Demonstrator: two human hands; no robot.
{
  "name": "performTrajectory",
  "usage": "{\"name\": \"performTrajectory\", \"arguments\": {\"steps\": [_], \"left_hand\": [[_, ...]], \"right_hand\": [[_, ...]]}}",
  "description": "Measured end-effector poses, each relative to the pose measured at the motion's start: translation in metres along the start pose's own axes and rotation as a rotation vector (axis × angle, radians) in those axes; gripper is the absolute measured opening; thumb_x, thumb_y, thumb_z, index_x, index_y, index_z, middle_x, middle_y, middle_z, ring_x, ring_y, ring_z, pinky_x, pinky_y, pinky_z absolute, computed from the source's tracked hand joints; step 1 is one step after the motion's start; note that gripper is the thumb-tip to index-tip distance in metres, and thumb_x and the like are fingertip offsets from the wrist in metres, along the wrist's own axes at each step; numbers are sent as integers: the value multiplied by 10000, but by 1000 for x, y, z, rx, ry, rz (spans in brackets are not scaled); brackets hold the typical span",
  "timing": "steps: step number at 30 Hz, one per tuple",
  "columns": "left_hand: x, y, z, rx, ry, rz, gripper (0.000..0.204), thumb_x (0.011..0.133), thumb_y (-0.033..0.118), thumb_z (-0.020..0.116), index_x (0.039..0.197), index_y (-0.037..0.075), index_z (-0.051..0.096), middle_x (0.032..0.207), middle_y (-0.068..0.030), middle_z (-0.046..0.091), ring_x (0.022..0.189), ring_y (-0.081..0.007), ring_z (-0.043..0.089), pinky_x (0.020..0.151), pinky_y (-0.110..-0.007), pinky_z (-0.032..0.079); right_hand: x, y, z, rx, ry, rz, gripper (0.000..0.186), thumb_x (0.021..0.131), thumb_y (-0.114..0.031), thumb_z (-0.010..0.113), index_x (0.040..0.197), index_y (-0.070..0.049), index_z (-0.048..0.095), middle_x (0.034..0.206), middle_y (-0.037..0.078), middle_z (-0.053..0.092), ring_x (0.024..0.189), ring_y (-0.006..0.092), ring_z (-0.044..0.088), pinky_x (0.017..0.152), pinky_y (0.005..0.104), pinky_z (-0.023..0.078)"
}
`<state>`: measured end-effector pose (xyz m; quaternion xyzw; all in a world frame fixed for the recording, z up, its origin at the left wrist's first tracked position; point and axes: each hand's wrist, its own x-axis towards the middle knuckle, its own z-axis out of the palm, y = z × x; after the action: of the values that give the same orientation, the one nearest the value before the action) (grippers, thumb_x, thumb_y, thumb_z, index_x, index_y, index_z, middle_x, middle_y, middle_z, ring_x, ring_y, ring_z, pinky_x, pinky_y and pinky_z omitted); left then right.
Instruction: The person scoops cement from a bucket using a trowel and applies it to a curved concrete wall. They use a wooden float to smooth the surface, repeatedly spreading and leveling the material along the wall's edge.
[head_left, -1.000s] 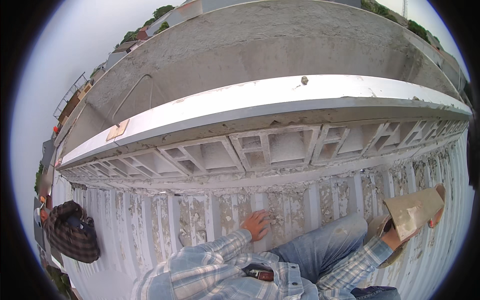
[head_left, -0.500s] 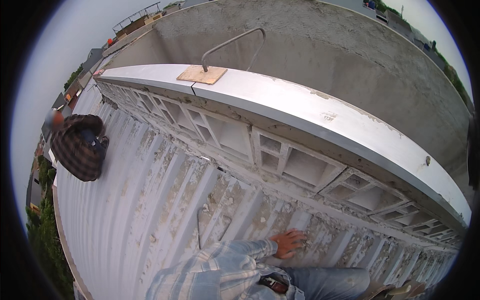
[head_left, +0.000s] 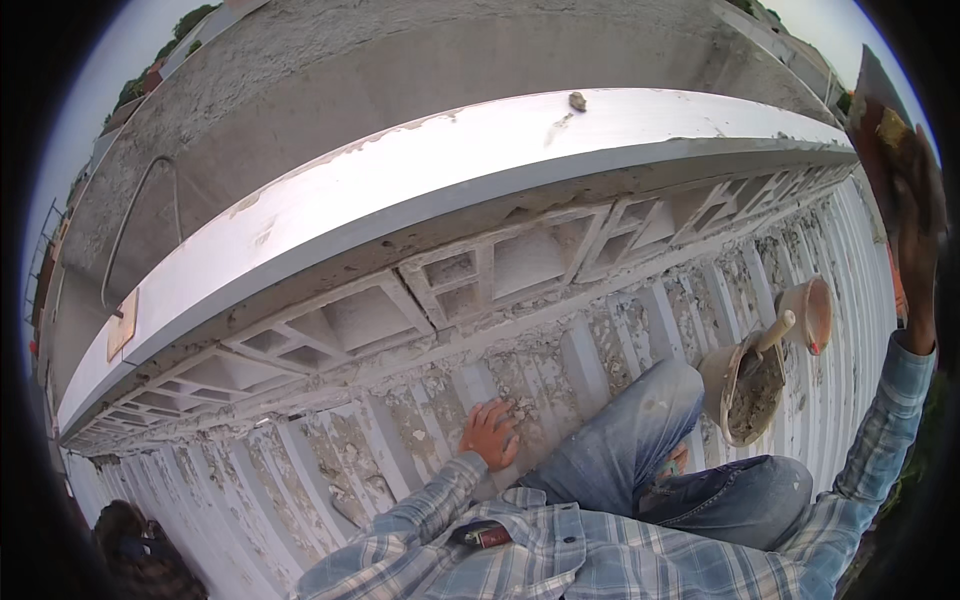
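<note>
My left hand (head_left: 489, 434) lies flat on the mortar-spattered corrugated roof sheet (head_left: 590, 365), fingers spread, holding nothing. Raised at the far right rim is my right hand (head_left: 915, 195), gripping a flat trowel (head_left: 880, 85). Its blade is dark, with a tan patch near my fingers; shade and the picture's edge hide part of the grip. Right of my knees stands a bucket (head_left: 711, 385) of wet grey mortar (head_left: 755, 400), with a wooden-handled tool (head_left: 778, 330) sticking out. A smaller reddish container (head_left: 808, 312) is behind it.
A low wall of hollow vent blocks (head_left: 540, 255) runs across in front, capped by a long white board (head_left: 450, 165). On it are a lump of mortar (head_left: 577, 101) and a wooden piece (head_left: 123, 328) under a bent metal rod (head_left: 135, 215). Another person (head_left: 140, 550) crouches at lower left.
My view has swung right, bringing the buckets, my knees and my raised right hand with the trowel into sight. My left hand stays planted on the roof sheet.
</note>
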<state>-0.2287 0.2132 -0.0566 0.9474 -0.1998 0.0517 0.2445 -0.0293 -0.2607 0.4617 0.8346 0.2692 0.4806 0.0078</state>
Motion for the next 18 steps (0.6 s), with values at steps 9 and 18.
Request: {"name": "performTrajectory", "arguments": {"steps": [9, 18], "left_hand": [[43, 28, -2, 82, 135, 123, 236, 807, 230, 705, 991, 116, 611, 1026, -135, 579, 1037, -357, 538, 963, -520, 377], [79, 35, -8, 152, -376, 329, 232, 841, 200, 735, 873, 56, 556, 858, -169, 516, 828, -381, 538, 728, -493, 435]], "right_hand": [[-176, 54, -126, -469, 190, 600, 519, 1056, -356, 528, 1454, -24, 497, 1353, 139, 620, 1172, 225, 636, 953, 343, 518], [-401, 72, -141, 481, -253, 1620, 396, 1018, -291, 555, 1297, -12, 591, 1114, 49, 681, 894, 145, 664, 754, 315, 531]]}}
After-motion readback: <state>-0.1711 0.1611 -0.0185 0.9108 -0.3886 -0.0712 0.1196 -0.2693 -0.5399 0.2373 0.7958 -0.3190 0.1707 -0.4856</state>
